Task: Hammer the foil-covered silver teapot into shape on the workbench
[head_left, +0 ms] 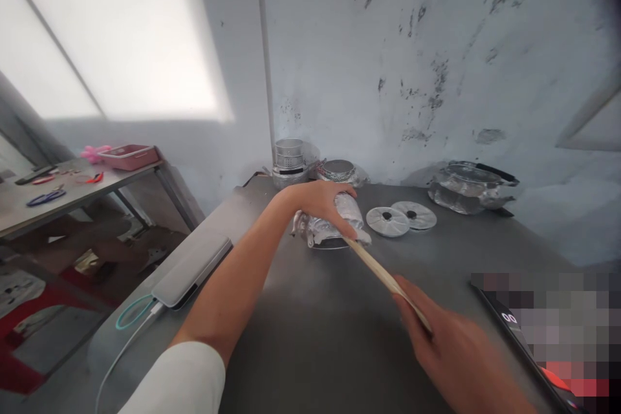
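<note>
My left hand [321,200] reaches to the middle of the table and grips a shiny silvery metal pot [350,208], which lies tilted with its dark rim toward me. The fingers go over its far side and the thumb lies along the near side. My right hand [449,346], at the lower right, is closed around a pale wooden stick [376,266]. The stick's far end meets the pot's edge by my left thumb; what its tip looks like is hidden. Two round silvery lids with black knobs, a near lid [383,225] and a far lid [421,218], overlap just right of the pot.
Along the wall stand stacked metal vessels [289,158], a pot with a mesh top [337,170] and a wide silvery pot [463,194]. A white power bank [191,272] with a cable lies left. A dark-edged screen [514,336] is at right. A side table holds a pink basket [130,156] and scissors [46,197].
</note>
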The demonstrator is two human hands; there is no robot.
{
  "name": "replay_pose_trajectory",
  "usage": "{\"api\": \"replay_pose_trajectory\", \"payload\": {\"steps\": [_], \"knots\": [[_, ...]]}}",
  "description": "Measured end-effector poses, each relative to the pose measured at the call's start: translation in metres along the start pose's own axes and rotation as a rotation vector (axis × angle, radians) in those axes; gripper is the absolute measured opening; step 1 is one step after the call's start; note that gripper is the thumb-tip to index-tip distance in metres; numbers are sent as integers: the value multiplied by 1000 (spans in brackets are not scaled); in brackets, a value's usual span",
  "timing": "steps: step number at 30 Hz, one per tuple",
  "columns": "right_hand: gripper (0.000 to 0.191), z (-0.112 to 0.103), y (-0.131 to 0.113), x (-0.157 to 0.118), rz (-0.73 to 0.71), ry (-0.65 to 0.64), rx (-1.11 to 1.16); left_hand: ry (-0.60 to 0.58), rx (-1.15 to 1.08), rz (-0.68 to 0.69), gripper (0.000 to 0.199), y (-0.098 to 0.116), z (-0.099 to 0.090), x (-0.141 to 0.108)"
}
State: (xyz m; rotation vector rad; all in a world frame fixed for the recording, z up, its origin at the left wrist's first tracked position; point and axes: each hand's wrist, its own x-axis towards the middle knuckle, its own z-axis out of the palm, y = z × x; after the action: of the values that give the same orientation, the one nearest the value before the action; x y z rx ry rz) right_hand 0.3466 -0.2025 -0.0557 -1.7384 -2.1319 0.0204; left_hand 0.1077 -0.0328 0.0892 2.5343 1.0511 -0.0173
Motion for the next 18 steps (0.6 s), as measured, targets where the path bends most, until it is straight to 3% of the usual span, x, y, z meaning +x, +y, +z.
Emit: {"api": "replay_pose_trajectory", "payload": {"steps": [6,13,18], "knots": [[41,2,1,-1,5,-92,-49,-1,2,-21,96,-1,0,-2],[45,-2,0,-2,-11,7,-21,14,0,-32,101,-1,1,0],[42,1,3,-3,25,-90,-29,-10,0,-28,100,0,0,0]]}}
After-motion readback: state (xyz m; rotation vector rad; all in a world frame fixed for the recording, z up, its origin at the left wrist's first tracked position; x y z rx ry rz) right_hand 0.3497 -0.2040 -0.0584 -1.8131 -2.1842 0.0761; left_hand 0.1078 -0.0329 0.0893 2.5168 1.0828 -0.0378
